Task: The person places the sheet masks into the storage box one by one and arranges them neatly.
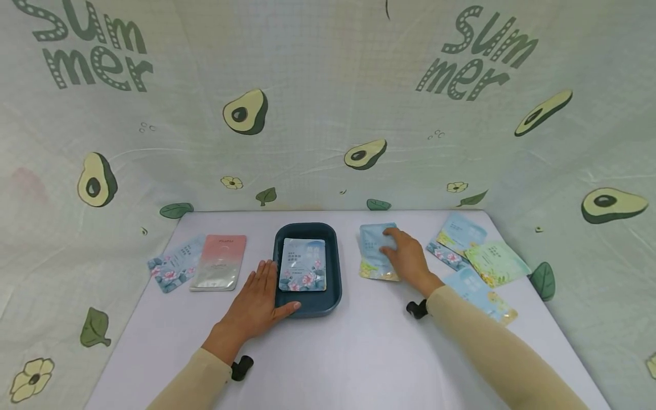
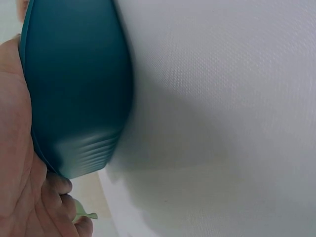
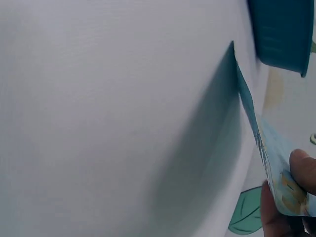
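Observation:
My left hand [image 1: 254, 304] lies along the left side of a dark blue tray [image 1: 314, 308], fingers straight and thumb over its near left corner. Inside the tray lies a blue face mask packet with pink flowers [image 1: 303, 265]. To the right of the tray, my right hand [image 1: 411, 259] pinches a light blue face mask packet with yellow flowers [image 1: 373, 247] between thumb and fingers. In the right wrist view this packet [image 3: 270, 148] stands tilted over the white table, casting a shadow, with its far corner low near the surface. The left wrist view shows the palm against the tray's wall [image 2: 79, 89].
On the left lie a pink and silver packet [image 1: 219, 263] and a flowered blue packet [image 1: 176, 266], partly overlapping. Several packets, among them a green one [image 1: 497, 263] and a blue one [image 1: 479, 291], spread across the right. A printed cloth [image 1: 307, 182] hangs behind the table.

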The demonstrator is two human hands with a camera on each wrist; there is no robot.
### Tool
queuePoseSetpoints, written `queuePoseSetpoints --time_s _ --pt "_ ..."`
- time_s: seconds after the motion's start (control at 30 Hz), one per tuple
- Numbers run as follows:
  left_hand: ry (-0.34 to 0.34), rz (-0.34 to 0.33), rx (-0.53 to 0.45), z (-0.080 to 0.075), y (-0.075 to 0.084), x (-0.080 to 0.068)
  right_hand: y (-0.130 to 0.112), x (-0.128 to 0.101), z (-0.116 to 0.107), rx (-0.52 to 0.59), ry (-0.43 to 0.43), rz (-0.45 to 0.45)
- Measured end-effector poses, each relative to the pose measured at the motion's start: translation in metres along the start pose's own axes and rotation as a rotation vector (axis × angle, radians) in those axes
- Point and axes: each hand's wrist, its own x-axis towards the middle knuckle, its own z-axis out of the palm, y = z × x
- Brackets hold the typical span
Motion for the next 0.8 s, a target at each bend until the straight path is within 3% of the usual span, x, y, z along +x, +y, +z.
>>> queuePoseSetpoints --time_s 0.13,0.3,0.6,0.8 --pt "-0.002 0.003 0.006 0.000 0.000 0.000 0.000 0.006 -0.007 0.087 -0.093 0.123" --pt "-0.001 0.004 -0.001 -0.001 0.000 0.000 -0.002 0.011 -0.012 0.148 -0.154 0.169" --pt "-0.006 -0.002 0.009 -0.001 0.002 0.000 -0.008 0.013 -0.019 0.316 -0.134 0.228" --pt "-0.011 -0.007 0.010 -0.002 0.005 0.000 -0.018 0.017 -0.026 0.345 -0.098 0.217"
